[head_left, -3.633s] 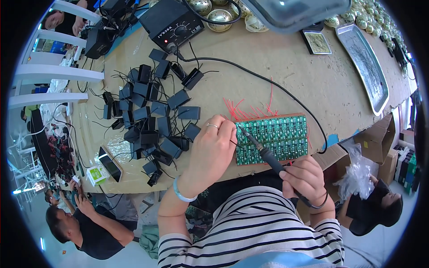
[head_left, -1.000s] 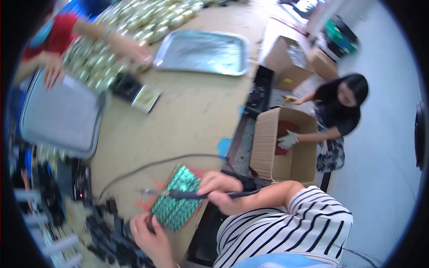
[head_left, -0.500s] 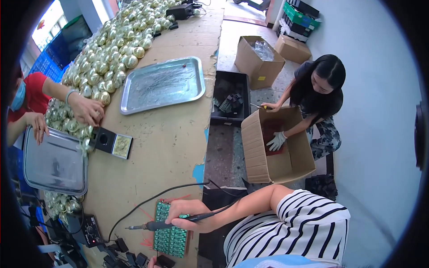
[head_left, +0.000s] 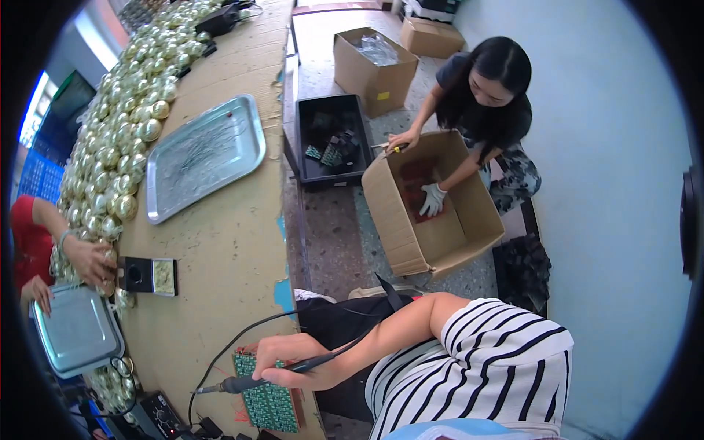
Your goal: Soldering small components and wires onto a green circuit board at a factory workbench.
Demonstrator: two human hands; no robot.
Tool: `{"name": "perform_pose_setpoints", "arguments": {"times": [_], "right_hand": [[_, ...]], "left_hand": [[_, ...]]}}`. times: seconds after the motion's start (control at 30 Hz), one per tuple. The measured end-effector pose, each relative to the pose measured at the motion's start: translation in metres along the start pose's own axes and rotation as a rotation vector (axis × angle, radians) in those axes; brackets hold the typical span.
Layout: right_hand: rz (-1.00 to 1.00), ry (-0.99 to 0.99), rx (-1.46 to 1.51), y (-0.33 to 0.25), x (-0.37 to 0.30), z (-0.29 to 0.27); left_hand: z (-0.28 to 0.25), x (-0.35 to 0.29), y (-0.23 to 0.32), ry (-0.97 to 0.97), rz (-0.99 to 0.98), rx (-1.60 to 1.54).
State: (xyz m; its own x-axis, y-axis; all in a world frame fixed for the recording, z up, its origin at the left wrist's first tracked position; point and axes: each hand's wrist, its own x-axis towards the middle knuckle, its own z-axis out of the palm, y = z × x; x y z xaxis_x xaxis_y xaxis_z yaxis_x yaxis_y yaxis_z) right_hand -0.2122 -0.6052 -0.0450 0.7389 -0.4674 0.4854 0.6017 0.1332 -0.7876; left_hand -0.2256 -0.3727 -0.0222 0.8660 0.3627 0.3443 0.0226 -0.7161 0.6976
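My right hand (head_left: 293,361) is closed around the dark handle of a soldering iron (head_left: 240,384). The iron lies nearly level, its metal tip pointing left, past the edge of a green circuit board panel (head_left: 270,408). Hand and iron are above the panel, covering part of its upper end. Thin red wires stick out around the panel, which rests near the table's right edge. From the iron's rear, a black cable (head_left: 242,334) loops over the table. My left hand is not visible.
A soldering station (head_left: 160,414) stands at lower left, near a black holder with a yellowish pad (head_left: 163,277). Beyond are a metal tray (head_left: 165,198) and many gold balls (head_left: 110,158). A co-worker in red sits left; another, gloved, reaches into a cardboard box (head_left: 396,220).
My view has turned, so the table and box sit farther left. My right hand still grips the iron over the panel. A fingertip seen at the bottom edge has gone out of view.
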Motion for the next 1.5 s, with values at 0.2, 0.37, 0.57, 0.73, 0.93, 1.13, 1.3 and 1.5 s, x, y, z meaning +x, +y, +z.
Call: {"name": "perform_pose_setpoints", "arguments": {"times": [0.2,0.37,0.57,0.73,0.93,1.13,1.3,1.5], "right_hand": [[0.199,0.003,0.138,0.027,0.004,-0.003],[0.329,-0.02,0.321,0.046,0.017,-0.005],[0.343,0.002,0.342,0.051,0.017,-0.002],[0.328,0.024,0.338,0.053,0.018,-0.005],[0.307,0.046,0.336,0.05,0.017,-0.007],[0.302,0.036,0.32,0.058,0.015,-0.004],[0.333,0.001,0.384,0.057,0.022,-0.009],[0.366,-0.022,0.382,0.051,0.02,-0.01]], "left_hand": [[0.041,-0.002,-0.041,-0.023,0.02,-0.139],[0.082,0.006,-0.053,-0.058,0.13,-0.213],[0.111,0.034,-0.078,-0.113,0.259,-0.202],[0.122,0.063,-0.101,-0.173,0.369,-0.156],[0.141,0.093,-0.121,-0.244,0.495,-0.132],[0.182,0.106,-0.13,-0.337,0.598,-0.121],[0.196,0.104,-0.144,-0.405,0.649,-0.047],[0.165,0.119,-0.163,-0.465,0.713,0.121]]}}
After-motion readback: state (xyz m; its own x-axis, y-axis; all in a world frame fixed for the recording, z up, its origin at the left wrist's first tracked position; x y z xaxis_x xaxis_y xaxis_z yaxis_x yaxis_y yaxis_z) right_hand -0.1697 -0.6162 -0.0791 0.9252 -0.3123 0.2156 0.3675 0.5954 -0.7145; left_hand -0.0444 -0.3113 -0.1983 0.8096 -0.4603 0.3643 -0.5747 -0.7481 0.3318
